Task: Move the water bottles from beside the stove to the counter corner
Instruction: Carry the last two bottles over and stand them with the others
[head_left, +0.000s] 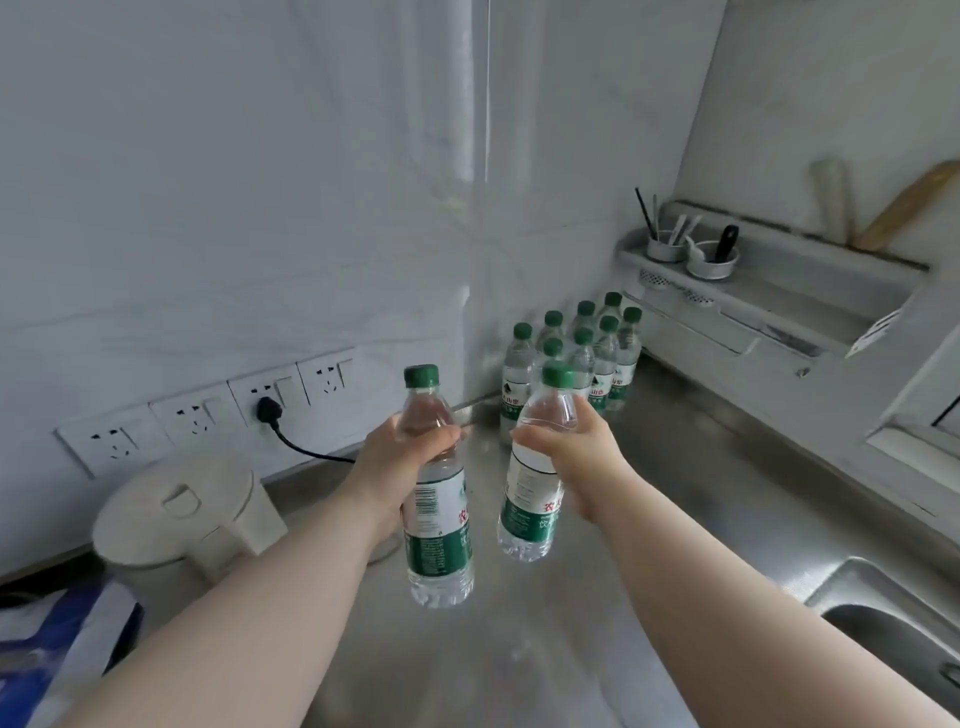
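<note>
Carrying above the counter (649, 467) the left bottle (439, 525), gripped at the shoulder by the curled fingers of the left hand (410, 452), and the right bottle (532, 504), gripped the same way by the right hand (576, 447) — each hanging below the fingers with the green cap above them. Ahead of the fingertips, in the counter corner, already standing close together: a group of bottles (576, 358). Probably best to bring both forward upright and to lower them on the bare steel just in front of that group — one after the other, without touching the front row, to avoid toppling the tight cluster. Loosen the fingers only after feeling the base sit flat. Mind the kettle (182, 519), to the left of the left fingers.
</note>
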